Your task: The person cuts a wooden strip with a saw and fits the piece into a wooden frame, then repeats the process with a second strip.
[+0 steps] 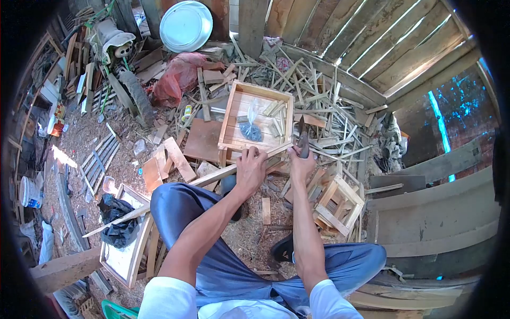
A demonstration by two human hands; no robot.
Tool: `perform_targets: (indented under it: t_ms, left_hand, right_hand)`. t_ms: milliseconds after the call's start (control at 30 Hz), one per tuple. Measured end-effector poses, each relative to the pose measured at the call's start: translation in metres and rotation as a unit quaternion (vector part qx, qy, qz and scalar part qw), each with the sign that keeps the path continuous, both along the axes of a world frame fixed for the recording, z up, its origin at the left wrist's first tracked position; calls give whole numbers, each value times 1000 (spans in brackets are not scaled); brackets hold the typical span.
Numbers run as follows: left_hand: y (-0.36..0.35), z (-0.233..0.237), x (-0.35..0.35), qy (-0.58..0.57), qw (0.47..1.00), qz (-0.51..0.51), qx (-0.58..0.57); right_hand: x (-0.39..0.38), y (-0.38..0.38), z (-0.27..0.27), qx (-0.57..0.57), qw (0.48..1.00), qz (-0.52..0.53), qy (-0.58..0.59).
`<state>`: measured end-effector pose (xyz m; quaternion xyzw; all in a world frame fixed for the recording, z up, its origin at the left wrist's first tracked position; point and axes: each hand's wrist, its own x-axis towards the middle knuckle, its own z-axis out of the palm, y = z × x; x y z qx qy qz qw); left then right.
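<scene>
My left hand [251,169] is closed over a long wooden strip [218,174], which slants up to the right across the front of a shallow wooden tray. The strip's far end reaches my right hand [302,164], closed around a dark, pointed metal tool [303,141] whose tip points away from me. I cannot tell the tool's exact kind. Just beyond both hands lies the wooden tray [227,122]. Inside it are a clear plastic bag [251,130] of small dark pieces and several short wood pieces [276,110].
Heaped wood offcuts [340,125] lie to the right, near a small wooden frame [340,204]. At the left, a white-topped wooden box [119,258] carries a black plastic bag [118,220]. A red plastic bag [178,77] and a pale round basin [186,26] are at the back.
</scene>
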<state>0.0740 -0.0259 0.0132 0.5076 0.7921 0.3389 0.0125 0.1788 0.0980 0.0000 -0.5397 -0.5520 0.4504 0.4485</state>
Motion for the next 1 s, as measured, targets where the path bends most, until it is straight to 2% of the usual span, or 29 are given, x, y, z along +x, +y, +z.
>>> perform_targets:
  t_ms: [233,300,400,600,933,1000]
  left_hand:
    - [-13,8,-1,9,1000,6,19]
    - [-14,7,-3,36,999,16,38]
    - [-12,-1,-11,88,995,-34,23]
    - [-9,2,-13,130,990,-56,17]
    - [-11,7,-9,56,997,-25,39]
    - [-13,5,-8,24,999,40,28]
  right_hand:
    - [-1,1,-1,7,1000,0,-2]
    - [0,-2,5,-16,999,-10,-49]
    - [1,-1,1,0,999,-6,-37]
    - [1,3,-13,14,1000,6,13]
    - [1,7,-7,21,999,15,-29]
    - [0,4,-2,16,999,18,-26]
